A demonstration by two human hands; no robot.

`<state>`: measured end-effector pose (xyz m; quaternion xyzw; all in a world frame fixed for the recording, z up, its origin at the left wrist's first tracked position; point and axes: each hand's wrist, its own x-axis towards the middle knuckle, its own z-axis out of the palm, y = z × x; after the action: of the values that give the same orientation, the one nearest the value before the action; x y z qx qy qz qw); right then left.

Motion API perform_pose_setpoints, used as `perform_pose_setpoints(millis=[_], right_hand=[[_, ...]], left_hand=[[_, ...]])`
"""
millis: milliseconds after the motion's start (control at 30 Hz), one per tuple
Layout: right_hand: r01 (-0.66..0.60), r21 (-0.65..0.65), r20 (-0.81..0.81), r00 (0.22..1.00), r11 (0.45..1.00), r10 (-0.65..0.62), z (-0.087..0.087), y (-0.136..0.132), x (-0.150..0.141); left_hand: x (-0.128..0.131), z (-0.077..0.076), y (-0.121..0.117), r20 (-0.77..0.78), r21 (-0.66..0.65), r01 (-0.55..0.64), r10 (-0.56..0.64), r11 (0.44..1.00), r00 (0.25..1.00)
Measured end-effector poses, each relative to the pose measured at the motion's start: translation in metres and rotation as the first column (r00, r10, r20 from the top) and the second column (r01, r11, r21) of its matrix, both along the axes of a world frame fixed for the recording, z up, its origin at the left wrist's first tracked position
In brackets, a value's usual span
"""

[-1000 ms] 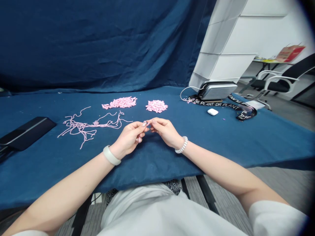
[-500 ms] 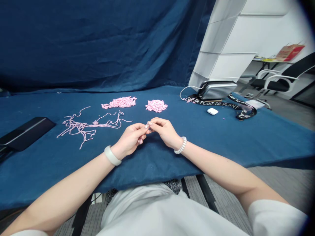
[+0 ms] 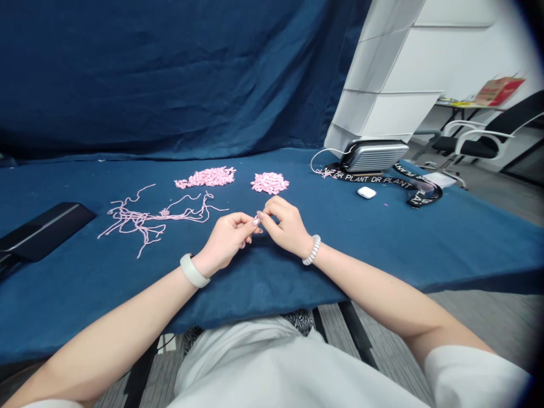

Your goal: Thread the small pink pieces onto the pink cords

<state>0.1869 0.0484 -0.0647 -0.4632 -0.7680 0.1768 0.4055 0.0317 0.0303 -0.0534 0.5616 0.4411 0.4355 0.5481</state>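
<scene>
Meeting at their tips in the head view, the left hand point(image 3: 225, 241) and the right hand point(image 3: 287, 225) are above the cloth point(image 3: 369, 241). Thumbs and forefingers are close together, but I cannot tell whether they pinch something, because the fingers hide what may be between them.

Judging from how things lie, a good part is already done: the long heap point(image 3: 208, 177) and, apart from it on its right, the round heap point(image 3: 270, 182) lie beyond the hands. What is left seems to be the threads point(image 3: 140, 216), loose on the cloth, left of the left hand.

The threads are thin, pale pink and wavy, crossing in a tangle with free ends. Both heaps are pink and lumpy, of short bits too small to tell more.
</scene>
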Motion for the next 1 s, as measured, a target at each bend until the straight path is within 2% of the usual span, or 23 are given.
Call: perform_pose_setpoints(millis=[267, 433, 533, 700, 900, 1000], right_hand=[[-0.069, -0.146, -0.037, 0.997, 0.987, 0.064, 0.005, 0.004, 0.000], [-0.155, -0.328, -0.130, 0.984, 0.932, 0.118, 0.008, 0.007, 0.003], [-0.191, -0.389, -0.203, 0.972, 0.901, 0.118, 0.011, 0.008, 0.005], [-0.273, -0.303, -0.191, 0.956, 0.913, 0.222, 0.014, 0.006, 0.010], [-0.231, -0.204, -0.041, 0.973, 0.951, 0.227, 0.015, 0.004, 0.012], [-0.213, -0.172, -0.024, 0.977, 0.962, 0.212, 0.014, 0.004, 0.010]], left_hand=[[-0.001, 0.000, 0.000, 0.076, -0.097, 0.054, -0.047, 0.994, 0.996], [-0.005, 0.000, 0.002, 0.152, -0.142, 0.063, -0.042, 0.988, 0.987], [-0.006, -0.001, 0.004, 0.193, -0.163, 0.080, -0.048, 0.983, 0.980], [-0.006, -0.001, 0.004, 0.265, -0.232, 0.108, -0.044, 0.967, 0.963], [-0.006, -0.001, 0.004, 0.264, -0.240, 0.128, -0.062, 0.962, 0.962], [-0.005, -0.003, 0.004, 0.245, -0.229, 0.130, -0.072, 0.965, 0.967]])
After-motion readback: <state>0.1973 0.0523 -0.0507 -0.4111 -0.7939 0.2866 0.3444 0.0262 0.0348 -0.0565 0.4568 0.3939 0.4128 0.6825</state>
